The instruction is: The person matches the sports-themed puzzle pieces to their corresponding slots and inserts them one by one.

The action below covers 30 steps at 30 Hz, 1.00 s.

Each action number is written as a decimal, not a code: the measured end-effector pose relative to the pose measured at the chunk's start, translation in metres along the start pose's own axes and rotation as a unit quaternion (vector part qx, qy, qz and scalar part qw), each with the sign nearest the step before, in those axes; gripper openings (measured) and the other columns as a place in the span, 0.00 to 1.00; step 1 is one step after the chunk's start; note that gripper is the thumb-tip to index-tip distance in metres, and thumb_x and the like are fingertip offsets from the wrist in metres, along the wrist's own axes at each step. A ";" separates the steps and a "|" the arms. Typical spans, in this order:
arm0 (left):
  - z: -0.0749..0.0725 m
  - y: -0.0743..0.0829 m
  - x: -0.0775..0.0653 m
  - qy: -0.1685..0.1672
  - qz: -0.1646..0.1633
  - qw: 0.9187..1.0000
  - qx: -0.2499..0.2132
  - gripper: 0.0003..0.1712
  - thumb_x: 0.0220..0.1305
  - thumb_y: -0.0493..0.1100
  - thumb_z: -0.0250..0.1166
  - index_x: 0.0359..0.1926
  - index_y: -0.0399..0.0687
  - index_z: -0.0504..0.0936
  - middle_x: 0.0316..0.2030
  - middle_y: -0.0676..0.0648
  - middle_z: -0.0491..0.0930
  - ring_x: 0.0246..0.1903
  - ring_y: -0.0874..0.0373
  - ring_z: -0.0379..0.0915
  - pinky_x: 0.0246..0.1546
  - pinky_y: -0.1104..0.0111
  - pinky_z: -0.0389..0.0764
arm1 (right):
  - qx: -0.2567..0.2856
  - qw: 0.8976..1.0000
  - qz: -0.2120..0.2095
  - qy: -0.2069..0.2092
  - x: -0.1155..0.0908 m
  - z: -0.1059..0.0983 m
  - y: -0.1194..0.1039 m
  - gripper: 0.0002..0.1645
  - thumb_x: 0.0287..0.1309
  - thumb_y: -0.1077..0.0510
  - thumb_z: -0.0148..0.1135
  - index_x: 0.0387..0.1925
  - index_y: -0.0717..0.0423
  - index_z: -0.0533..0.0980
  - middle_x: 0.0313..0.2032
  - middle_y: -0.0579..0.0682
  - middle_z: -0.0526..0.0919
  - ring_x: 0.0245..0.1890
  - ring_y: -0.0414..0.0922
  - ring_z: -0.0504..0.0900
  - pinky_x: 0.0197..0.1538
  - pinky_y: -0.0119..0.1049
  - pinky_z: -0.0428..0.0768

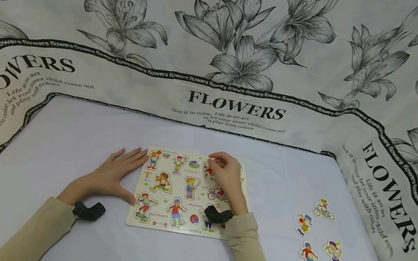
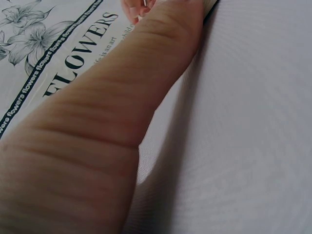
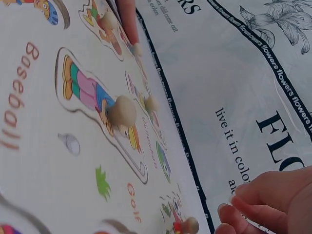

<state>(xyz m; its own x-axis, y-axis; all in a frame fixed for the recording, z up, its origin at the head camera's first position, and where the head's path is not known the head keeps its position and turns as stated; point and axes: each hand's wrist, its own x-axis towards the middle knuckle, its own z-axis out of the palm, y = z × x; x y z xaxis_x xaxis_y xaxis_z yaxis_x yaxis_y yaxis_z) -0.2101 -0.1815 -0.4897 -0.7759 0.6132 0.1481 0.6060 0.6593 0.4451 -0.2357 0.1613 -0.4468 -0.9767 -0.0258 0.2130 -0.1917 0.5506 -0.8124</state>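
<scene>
A cream picture puzzle board point(image 1: 184, 231) with cartoon sports figures lies on the white table. My left hand point(image 1: 110, 175) rests by its left edge, fingers spread and thumb at the board's lower left side. Over the board's top right part is my right hand point(image 1: 226, 173), fingers loosely bent with nothing visible in them. In the right wrist view its fingertips point(image 3: 226, 212) are apart from a red figure's wooden knob point(image 3: 190, 225). A golfer piece point(image 3: 87, 90), also with a round knob point(image 3: 122, 113), sits in its outline nearby.
Several loose figure pieces lie right of the board, among them a cyclist point(image 1: 323, 209), a figure with a red ball point(image 1: 303, 225) and one in a red vest point(image 1: 310, 258). A flower-printed cloth point(image 1: 238, 107) rises behind the table and along its sides.
</scene>
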 end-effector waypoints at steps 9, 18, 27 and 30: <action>0.000 0.001 0.000 -0.001 0.002 1.000 0.003 0.75 0.37 0.78 0.71 0.77 0.42 0.52 0.78 0.42 0.47 0.76 0.43 0.38 0.73 0.44 0.34 | -0.008 0.999 0.028 0.036 -0.005 -0.030 0.013 0.09 0.64 0.59 0.64 0.42 0.60 0.84 0.30 0.52 0.81 0.23 0.44 0.75 0.25 0.31 0.73; -0.002 0.002 0.000 -0.001 0.002 1.000 0.000 0.75 0.37 0.77 0.73 0.77 0.41 0.52 0.78 0.41 0.47 0.76 0.42 0.38 0.73 0.44 0.34 | -0.042 0.996 0.057 0.061 -0.012 -0.063 0.030 0.10 0.64 0.59 0.63 0.42 0.60 0.84 0.31 0.54 0.82 0.27 0.44 0.76 0.28 0.30 0.73; -0.001 0.003 0.000 -0.003 0.002 1.000 -0.001 0.75 0.36 0.77 0.73 0.77 0.41 0.52 0.77 0.41 0.47 0.76 0.42 0.38 0.73 0.44 0.34 | -0.100 0.988 0.066 0.100 -0.024 -0.102 0.049 0.09 0.63 0.61 0.63 0.40 0.61 0.84 0.30 0.56 0.82 0.26 0.44 0.74 0.28 0.29 0.71; -0.001 0.004 -0.001 -0.002 0.003 1.000 -0.001 0.75 0.37 0.76 0.73 0.77 0.41 0.52 0.77 0.41 0.47 0.76 0.41 0.39 0.73 0.44 0.34 | -0.116 0.984 0.077 0.107 -0.028 -0.114 0.054 0.09 0.63 0.61 0.62 0.40 0.61 0.84 0.31 0.55 0.82 0.26 0.43 0.74 0.28 0.29 0.71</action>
<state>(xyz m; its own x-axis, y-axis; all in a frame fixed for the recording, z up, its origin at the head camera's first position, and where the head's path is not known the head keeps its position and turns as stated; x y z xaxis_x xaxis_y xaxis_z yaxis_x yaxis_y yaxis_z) -0.2077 -0.1801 -0.4868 -0.7721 0.6183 0.1466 0.6094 0.6551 0.4466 -0.2080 0.2872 -0.4346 -0.9451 0.2362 0.2259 0.0094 0.7104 -0.7037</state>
